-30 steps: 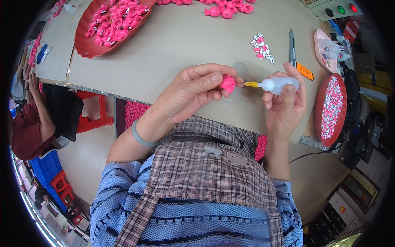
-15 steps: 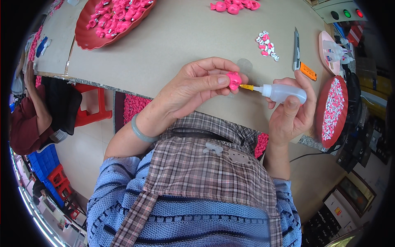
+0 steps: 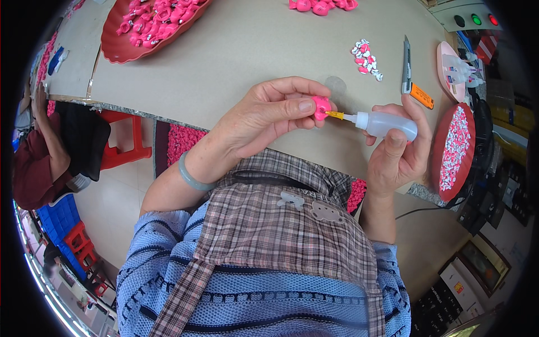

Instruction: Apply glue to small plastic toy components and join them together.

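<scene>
Presently, the left hand (image 3: pixel 269 115) grips a small pink piece (image 3: pixel 320 105) between thumb and fingers, over the table (image 3: pixel 236 62). The right hand (image 3: pixel 402 160) grips a translucent squeeze bottle (image 3: pixel 387 125) to the right of the piece. The bottle's long axis runs nearly crosswise in view, yellow nozzle (image 3: pixel 337 114) pointing left; its tip overlaps the piece's right side, contact unclear.

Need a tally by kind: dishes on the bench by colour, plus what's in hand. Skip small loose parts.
Red dishes: 2
Pink dish: 1
Squeeze bottle in right hand: 1
Pink piece in left hand: 1
Total: 5
</scene>
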The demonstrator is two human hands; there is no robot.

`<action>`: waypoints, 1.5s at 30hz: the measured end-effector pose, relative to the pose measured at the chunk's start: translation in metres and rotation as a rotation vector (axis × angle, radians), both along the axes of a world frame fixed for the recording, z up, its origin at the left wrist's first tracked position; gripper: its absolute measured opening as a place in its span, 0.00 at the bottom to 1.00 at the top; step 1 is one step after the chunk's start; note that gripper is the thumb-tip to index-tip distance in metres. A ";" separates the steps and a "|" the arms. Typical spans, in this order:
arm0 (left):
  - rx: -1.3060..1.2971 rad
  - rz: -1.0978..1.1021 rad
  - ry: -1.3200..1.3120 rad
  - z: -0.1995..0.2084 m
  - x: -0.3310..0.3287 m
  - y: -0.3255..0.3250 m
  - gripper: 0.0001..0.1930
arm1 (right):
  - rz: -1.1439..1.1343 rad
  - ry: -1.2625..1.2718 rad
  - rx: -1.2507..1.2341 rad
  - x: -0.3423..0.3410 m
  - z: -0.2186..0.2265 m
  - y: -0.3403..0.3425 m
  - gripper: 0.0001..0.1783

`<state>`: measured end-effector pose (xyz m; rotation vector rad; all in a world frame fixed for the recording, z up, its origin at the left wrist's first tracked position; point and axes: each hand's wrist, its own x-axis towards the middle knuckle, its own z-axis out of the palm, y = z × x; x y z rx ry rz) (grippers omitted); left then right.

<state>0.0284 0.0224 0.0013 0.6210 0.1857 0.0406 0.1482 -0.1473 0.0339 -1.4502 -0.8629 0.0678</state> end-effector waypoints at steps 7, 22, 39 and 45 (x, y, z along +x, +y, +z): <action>-0.004 0.010 0.014 0.000 0.001 0.000 0.15 | 0.004 -0.013 -0.005 0.001 0.000 0.000 0.24; 0.017 -0.017 -0.005 -0.003 0.001 0.001 0.12 | -0.052 -0.274 -0.031 0.004 -0.007 -0.005 0.27; -0.013 -0.010 0.000 -0.003 0.002 0.003 0.12 | -0.098 -0.448 -0.098 0.001 -0.003 -0.002 0.26; -0.014 0.011 0.007 -0.003 0.002 0.002 0.12 | -0.109 -0.471 -0.117 0.001 -0.003 -0.005 0.26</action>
